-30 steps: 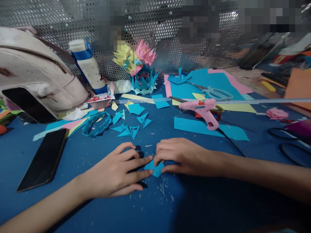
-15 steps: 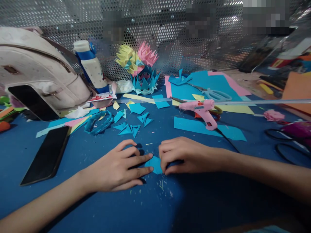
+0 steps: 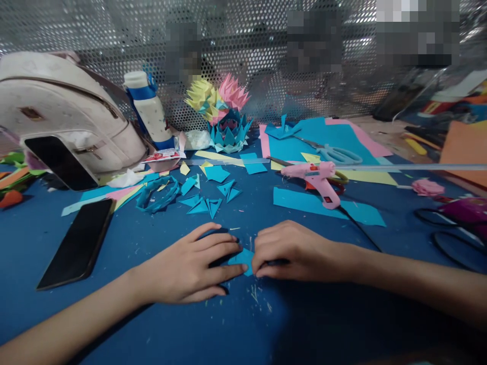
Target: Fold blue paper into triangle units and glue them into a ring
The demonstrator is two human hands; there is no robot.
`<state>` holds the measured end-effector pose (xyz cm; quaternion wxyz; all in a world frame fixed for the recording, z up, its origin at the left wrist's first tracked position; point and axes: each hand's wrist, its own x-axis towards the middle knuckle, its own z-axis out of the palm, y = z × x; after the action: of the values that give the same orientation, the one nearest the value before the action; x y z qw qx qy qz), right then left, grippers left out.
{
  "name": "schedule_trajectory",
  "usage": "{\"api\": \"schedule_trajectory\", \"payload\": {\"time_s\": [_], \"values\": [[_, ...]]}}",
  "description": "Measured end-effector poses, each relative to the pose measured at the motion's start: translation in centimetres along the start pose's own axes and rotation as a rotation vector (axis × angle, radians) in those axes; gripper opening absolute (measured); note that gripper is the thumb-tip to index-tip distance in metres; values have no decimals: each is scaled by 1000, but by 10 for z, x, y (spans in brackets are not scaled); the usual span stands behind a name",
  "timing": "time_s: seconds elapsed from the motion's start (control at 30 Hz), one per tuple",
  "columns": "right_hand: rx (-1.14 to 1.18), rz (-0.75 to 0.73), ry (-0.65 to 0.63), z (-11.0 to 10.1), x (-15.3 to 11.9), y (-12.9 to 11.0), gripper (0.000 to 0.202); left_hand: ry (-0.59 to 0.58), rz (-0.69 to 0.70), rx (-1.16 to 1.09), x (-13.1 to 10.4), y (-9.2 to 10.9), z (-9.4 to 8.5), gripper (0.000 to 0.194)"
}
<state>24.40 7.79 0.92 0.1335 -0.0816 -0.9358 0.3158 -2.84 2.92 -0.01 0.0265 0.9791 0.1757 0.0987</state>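
Observation:
A small piece of blue paper [image 3: 242, 259] lies on the blue tabletop between my hands. My left hand [image 3: 194, 263] is open, palm down, with fingers spread and the fingertips pressing on the paper's left part. At the right edge of the paper, my right hand [image 3: 292, 252] is closed, fingers curled and pinching there; its fingertips hide that edge. Just beyond the hands lie several folded blue paper triangles [image 3: 201, 205]. Further back stand origami flowers, a yellow one [image 3: 201, 96], a pink one [image 3: 234, 93] and a blue one [image 3: 229, 134].
A pink glue gun [image 3: 315, 177] lies on a blue paper strip [image 3: 292, 197], its cord running right. Scissors [image 3: 335, 153] rest on larger sheets behind. On the left are a phone [image 3: 78, 243], another phone [image 3: 61, 162], a white backpack [image 3: 76, 96] and a bottle [image 3: 150, 114].
My left fingers have shifted slightly right over the blue paper, covering more of it. The right hand stays curled at its edge. The camera view has tilted slightly up.

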Motion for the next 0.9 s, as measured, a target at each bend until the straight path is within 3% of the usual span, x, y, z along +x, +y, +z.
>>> {"api": "schedule_trajectory", "payload": {"time_s": [0.23, 0.63, 0.9], "values": [[-62, 28, -14, 3, 0, 1, 12, -80, -19, -76, 4, 8, -5, 53], [-100, -6, -2, 6, 1, -4, 15, -94, -21, -134, 3, 10, 1, 53], [-190, 34, -35, 8, -1, 0, 16, 5, 12, -107, 2, 9, 3, 47]]}}
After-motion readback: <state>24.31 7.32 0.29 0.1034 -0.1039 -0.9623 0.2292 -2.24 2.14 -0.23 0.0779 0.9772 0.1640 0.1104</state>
